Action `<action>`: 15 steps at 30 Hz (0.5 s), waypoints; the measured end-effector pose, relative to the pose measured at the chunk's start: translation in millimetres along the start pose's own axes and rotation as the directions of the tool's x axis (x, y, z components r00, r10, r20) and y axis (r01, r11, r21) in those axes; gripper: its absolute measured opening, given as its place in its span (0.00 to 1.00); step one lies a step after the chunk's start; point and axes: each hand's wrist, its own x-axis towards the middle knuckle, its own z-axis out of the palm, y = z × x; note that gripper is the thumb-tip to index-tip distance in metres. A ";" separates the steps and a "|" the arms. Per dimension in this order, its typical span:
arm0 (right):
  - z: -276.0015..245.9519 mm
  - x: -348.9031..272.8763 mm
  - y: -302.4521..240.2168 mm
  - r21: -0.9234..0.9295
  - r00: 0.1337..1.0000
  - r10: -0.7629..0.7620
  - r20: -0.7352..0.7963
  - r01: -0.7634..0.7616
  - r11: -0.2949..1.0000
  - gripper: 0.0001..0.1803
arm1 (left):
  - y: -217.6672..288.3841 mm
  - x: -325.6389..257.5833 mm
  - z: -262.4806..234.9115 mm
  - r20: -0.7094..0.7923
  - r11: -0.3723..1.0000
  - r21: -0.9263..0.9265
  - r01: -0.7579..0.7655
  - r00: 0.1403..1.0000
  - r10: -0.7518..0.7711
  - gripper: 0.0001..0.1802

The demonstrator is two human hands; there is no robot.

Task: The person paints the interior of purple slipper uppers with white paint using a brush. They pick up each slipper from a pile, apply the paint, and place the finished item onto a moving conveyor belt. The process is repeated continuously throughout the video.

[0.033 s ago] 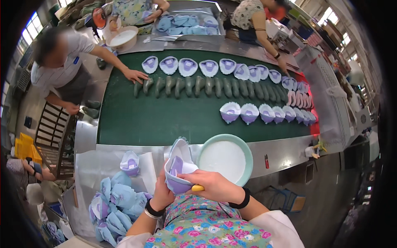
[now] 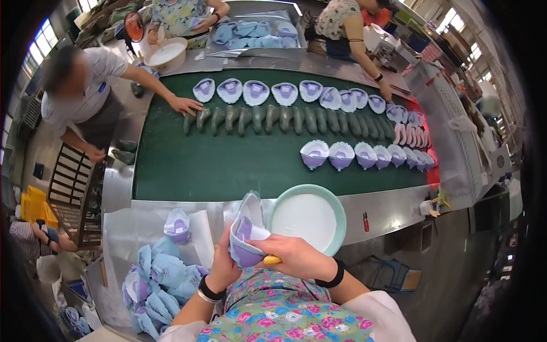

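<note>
A lilac and pale-blue shoe upper is held up in front of my apron, its white-lined opening facing up. My left hand is closed around its left side. My right hand is closed at its right edge, thumb on the rim, and grips a tool with a yellow handle; the tool's working end is hidden. Just beyond my right hand stands a mint-green basin of white liquid. A pile of folded uppers lies to my left, and one more upper sits apart above it.
Ahead runs a green conveyor belt with rows of uppers and dark shoe lasts. A co-worker's hand touches the lasts at far left. Two other people work across the belt. Red-handled pliers lie on the metal ledge right.
The view has shifted very slightly, so the belt and basin sit a little further left. Both my hands keep their hold on the upper and the tool.
</note>
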 end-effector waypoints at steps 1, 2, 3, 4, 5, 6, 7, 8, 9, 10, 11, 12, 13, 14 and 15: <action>-4.3 -11.7 3.1 -0.057 0.999 0.041 0.012 -0.040 0.998 0.22 | 4.2 -1.2 8.2 -0.020 0.997 0.076 -0.018 1.000 0.019 0.45; -10.9 -22.1 7.2 -0.114 0.996 0.083 0.023 -0.080 0.990 0.20 | 13.5 0.2 17.5 -0.028 1.000 0.001 0.012 1.000 -0.012 0.45; -18.6 -32.1 15.8 -0.106 0.993 0.022 -0.118 -0.035 0.994 0.18 | 24.4 0.3 25.9 -0.027 0.996 -0.073 0.047 0.998 -0.049 0.46; -23.1 -44.0 28.9 -0.091 0.967 -0.032 -0.253 0.009 0.996 0.15 | 30.5 -5.3 31.1 -0.026 0.986 -0.139 0.096 0.995 -0.101 0.46; -28.4 -55.0 41.3 -0.081 0.920 -0.080 -0.383 0.053 0.995 0.13 | 26.7 -16.1 37.0 0.025 0.898 -0.372 0.233 0.970 -0.242 0.40; -32.8 -65.7 50.6 0.001 0.851 0.077 -0.520 -0.090 0.996 0.07 | 23.0 -28.2 38.1 0.131 0.900 -0.305 0.311 0.950 -0.284 0.36; -40.8 -77.3 64.5 -0.123 0.807 0.064 -0.587 -0.167 0.978 0.06 | 17.4 -42.2 38.9 0.235 0.890 -0.239 0.388 0.912 -0.335 0.32; -41.7 -89.8 84.0 -0.074 0.757 0.184 -0.626 -0.293 0.953 0.05 | 15.8 -52.1 42.0 0.333 0.873 -0.167 0.457 0.860 -0.387 0.29; -33.7 -107.6 106.1 -0.014 0.690 0.320 -0.650 -0.431 0.902 0.05 | 30.9 -51.1 47.1 0.371 0.874 -0.119 0.472 0.838 -0.402 0.23; -30.9 -117.2 127.3 0.103 0.619 0.411 -0.669 -0.471 0.876 0.08 | 42.1 -43.9 42.1 0.464 0.912 0.005 0.410 0.807 -0.365 0.24; -27.2 -124.3 137.9 0.197 0.573 0.486 -0.660 -0.493 0.847 0.08 | 43.3 -44.6 35.4 0.559 0.893 0.051 0.446 0.729 -0.396 0.23; -24.6 -126.2 151.6 0.274 0.538 0.534 -0.653 -0.489 0.828 0.09 | 40.0 -43.0 29.7 0.629 0.885 0.095 0.456 0.661 -0.408 0.23; -14.3 -133.1 162.3 0.250 0.546 0.509 -0.665 -0.480 0.841 0.09 | 41.4 -41.9 26.8 0.668 0.754 0.037 0.656 0.545 -0.507 0.23; -7.0 -132.0 174.7 0.222 0.562 0.469 -0.681 -0.452 0.864 0.08 | 35.6 -42.8 22.8 0.703 0.690 -0.058 0.721 0.520 -0.485 0.24; -2.2 -129.0 186.6 0.184 0.567 0.421 -0.708 -0.427 0.885 0.08 | 25.7 -45.3 19.9 0.698 0.608 -0.102 0.787 0.492 -0.520 0.27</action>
